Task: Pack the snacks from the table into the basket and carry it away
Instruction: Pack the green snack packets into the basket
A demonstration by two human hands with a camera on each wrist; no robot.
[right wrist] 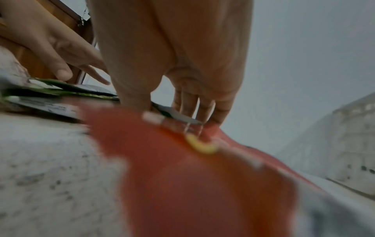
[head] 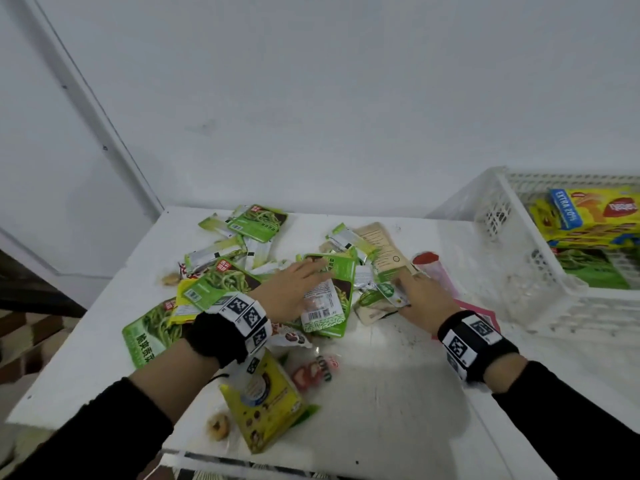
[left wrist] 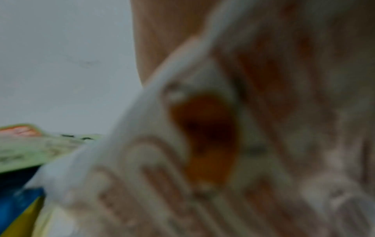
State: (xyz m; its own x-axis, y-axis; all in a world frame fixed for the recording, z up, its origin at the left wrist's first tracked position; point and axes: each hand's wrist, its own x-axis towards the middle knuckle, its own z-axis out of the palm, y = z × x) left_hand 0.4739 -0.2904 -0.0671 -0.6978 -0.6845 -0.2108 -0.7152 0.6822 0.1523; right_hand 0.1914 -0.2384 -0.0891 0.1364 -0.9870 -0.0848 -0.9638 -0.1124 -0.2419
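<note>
Snack packets lie heaped on the white table [head: 398, 393], most of them green [head: 239, 275]. My left hand [head: 301, 285] lies flat with straight fingers on a green packet [head: 332, 306] at the middle of the heap. My right hand [head: 417, 294] reaches down beside it, fingertips touching small packets [head: 388, 292] over a pink-red packet [head: 440, 271]. The right wrist view shows its straight fingers [right wrist: 192, 109] on the packets, the red packet [right wrist: 182, 176] blurred below, and my left hand [right wrist: 50, 48]. The left wrist view is blurred by a white packet [left wrist: 202, 136].
A white slatted basket [head: 512, 258] stands at the table's right end and holds a yellow box [head: 588, 216] and a green packet [head: 595, 268]. A yellow packet [head: 263, 410] and loose sweets [head: 218, 426] lie near the front edge. A wall rises behind.
</note>
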